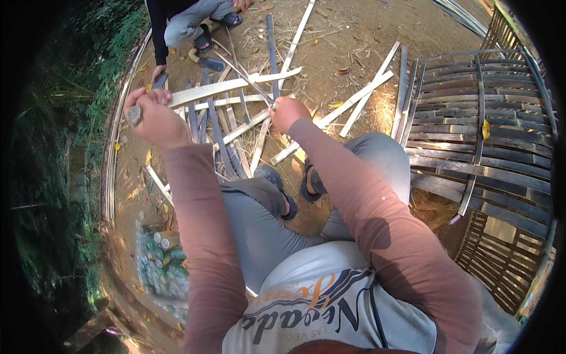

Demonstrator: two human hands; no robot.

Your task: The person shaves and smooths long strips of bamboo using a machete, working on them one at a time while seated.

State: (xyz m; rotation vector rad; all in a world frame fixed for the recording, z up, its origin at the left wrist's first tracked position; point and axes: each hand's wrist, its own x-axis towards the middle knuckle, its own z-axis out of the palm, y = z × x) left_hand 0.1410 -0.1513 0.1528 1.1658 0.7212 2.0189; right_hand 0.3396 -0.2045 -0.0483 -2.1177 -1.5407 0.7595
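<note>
- A knife handle [135, 114] is gripped in the closed left hand [154, 118], held up over the knees.
- A thin bamboo strip [244, 76] is pinched at its near end by the closed right hand [289, 112]; it runs up and away to the left.
- For a clean cut, the strip is best kept taut and the blade turned away from the fingers.
- Split bamboo slats [236, 106] are scattered on the dirt ground [336, 53] beyond.
- A woven bamboo panel [483, 130] lies to the right.
- A second person [188, 23] is crouched farther off.

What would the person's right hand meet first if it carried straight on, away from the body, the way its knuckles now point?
Probably the pale bamboo strip lying crosswise just beyond the right hand; depth is unclear, so the hand might pass above it.
</note>
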